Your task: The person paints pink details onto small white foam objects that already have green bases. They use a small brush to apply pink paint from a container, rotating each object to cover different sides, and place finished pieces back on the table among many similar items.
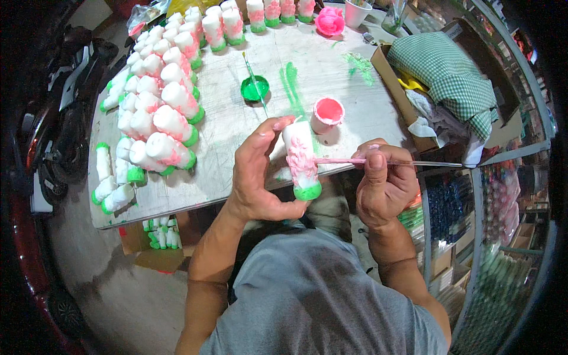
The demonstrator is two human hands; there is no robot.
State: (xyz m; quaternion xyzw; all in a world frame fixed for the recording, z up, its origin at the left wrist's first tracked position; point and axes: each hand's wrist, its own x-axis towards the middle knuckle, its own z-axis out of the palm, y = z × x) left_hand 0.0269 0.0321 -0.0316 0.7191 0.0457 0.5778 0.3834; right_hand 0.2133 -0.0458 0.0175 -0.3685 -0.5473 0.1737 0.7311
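Held upright by its two ends in my left hand (257, 168) is a white candle (300, 157) with a raised relief painted pink and a green base. The fingers rest at its top and the thumb at its bottom. My right hand (386, 183) pinches a thin paintbrush (340, 161), its pink tip touching the candle's right side. Just beyond the candle stands a small cup of pink paint (328, 114). Farther left, a green paint dish (255, 89) has another brush (248, 65) lying across it.
Rows of similar candles (171, 100) fill the table's left side and far edge. A pink rose-shaped piece (330, 22) and a white cup (357, 12) stand at the back. On the right is a cardboard box (390, 89) with a checked cloth (444, 74). Shelves (473, 207) stand beyond it.
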